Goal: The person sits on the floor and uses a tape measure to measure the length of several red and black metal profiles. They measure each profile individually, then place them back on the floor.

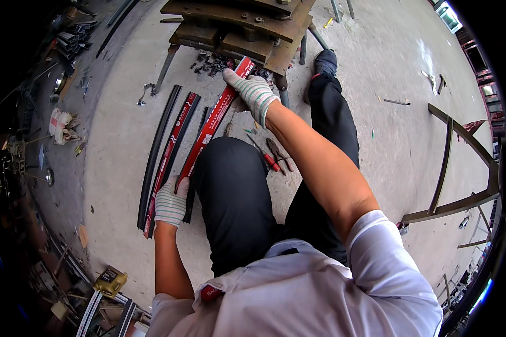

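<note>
A long narrow strip with a red printed face [211, 124] slants up and away beside my left knee. My right hand [254, 96], in a striped white knit glove, is closed round its far end. Gloved the same way, my left hand [171, 203] grips its near end, and the fingers are partly hidden. To the left, a black strip [158, 153] and another red-faced strip with black edges [177, 136] lie on the floor, their near ends close to my left hand. The far end of the held strip is beside a heavy brown metal fixture [243, 32].
A red-handled screwdriver [270, 162] and pliers [279, 155] lie right of my left knee. Dark scraps [211, 63] are scattered under the fixture. At the right lies a curved metal frame [452, 210]. A yellow container [110, 281] sits at the lower left.
</note>
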A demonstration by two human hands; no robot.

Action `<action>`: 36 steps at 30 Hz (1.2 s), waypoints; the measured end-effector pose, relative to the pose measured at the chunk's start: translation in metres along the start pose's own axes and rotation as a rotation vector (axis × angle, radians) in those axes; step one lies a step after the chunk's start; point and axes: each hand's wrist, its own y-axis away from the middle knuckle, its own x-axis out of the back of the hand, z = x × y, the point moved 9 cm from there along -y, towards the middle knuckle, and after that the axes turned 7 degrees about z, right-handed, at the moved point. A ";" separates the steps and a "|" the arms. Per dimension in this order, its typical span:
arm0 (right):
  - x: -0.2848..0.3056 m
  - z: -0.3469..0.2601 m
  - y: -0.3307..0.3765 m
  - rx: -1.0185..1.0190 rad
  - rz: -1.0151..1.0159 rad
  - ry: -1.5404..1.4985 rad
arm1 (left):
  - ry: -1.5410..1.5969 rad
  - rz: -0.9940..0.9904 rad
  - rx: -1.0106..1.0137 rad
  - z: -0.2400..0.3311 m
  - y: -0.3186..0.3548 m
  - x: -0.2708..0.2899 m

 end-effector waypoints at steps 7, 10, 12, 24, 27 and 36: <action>0.002 0.004 -0.003 0.046 0.055 -0.029 | -0.071 0.071 -0.104 0.034 0.006 -0.007; 0.003 0.005 -0.006 0.056 0.072 -0.012 | -0.055 0.059 -0.097 0.041 0.003 -0.010; 0.004 0.007 -0.007 0.047 0.088 -0.004 | -0.069 0.054 -0.079 0.044 0.003 -0.010; 0.010 0.009 -0.010 0.066 0.118 0.103 | -0.017 0.046 -0.088 0.053 0.006 -0.014; 0.010 0.010 -0.014 0.086 0.116 0.106 | -0.007 0.022 -0.082 0.050 0.005 -0.017; 0.014 0.017 -0.027 0.091 0.165 0.278 | 0.007 0.003 -0.066 0.049 0.007 -0.023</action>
